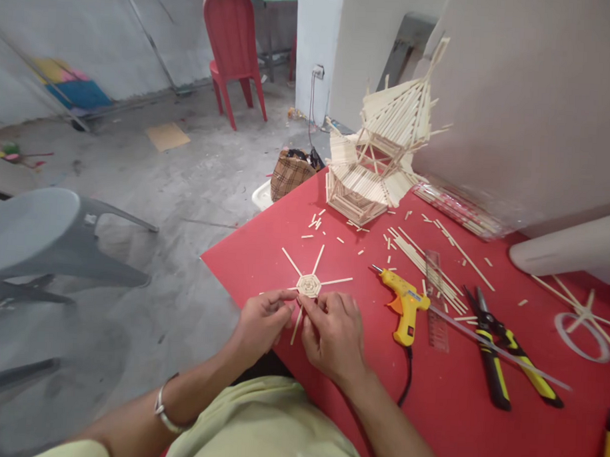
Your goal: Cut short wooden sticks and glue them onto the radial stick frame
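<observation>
A flat star-shaped piece of thin wooden sticks (309,286) lies on the red tabletop, with a small hexagon of rings at its middle and sticks reaching outward. My left hand (266,320) is closed at its near left side, index finger and thumb drawn together by the hexagon's edge. From the right, my right hand (336,333) bends its fingers in a pinch at the same near edge. Both sets of fingertips almost meet there and hide that part. A yellow glue gun (403,302) lies to the right of my right hand, nozzle pointing away.
A stick-built tower (372,157) stands at the table's back. Loose sticks (424,266), a clear ruler (436,303), black-and-yellow cutters (501,342) and a clear ring (581,337) lie rightward. The red tabletop (249,253) ends close on the left, by a grey stool (39,229).
</observation>
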A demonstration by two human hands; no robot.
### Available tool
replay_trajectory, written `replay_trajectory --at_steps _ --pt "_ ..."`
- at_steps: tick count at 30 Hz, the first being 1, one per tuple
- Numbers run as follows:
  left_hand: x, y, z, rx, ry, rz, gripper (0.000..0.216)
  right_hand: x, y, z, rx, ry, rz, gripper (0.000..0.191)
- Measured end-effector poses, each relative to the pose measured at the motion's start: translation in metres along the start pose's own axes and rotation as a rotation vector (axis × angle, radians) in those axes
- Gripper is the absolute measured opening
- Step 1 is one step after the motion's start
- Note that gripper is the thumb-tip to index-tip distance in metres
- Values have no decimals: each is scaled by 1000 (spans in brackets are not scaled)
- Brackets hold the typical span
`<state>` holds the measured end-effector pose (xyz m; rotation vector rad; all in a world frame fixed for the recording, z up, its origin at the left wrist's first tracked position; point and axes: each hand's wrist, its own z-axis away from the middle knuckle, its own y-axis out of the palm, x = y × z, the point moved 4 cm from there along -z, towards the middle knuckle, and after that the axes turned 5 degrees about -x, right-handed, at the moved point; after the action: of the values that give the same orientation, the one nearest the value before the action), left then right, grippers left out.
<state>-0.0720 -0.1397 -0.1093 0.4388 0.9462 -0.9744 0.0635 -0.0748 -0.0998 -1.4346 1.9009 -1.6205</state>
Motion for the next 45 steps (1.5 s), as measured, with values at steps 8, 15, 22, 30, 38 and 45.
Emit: replay_trajectory --at_steps 8,15,22,30,38,45 --pt "0 1 1 -6 3 9 43 -7 -5 4 -143 48 -9 37" --pt "1 0 0 -2 21 -3 43 -8 -2 1 -107 93 14 41" --pt "-1 1 1 -2 13 5 44 -8 -4 2 -114 85 -13 41" --pt "-1 1 2 -11 6 4 43 -9 -5 4 -129 82 -9 37" --pt "-1 1 1 -12 0 -17 44 -8 -7 6 -185 80 -36 29" --pt "-1 0 1 -7 22 8 42 -11 -2 4 -120 102 10 42"
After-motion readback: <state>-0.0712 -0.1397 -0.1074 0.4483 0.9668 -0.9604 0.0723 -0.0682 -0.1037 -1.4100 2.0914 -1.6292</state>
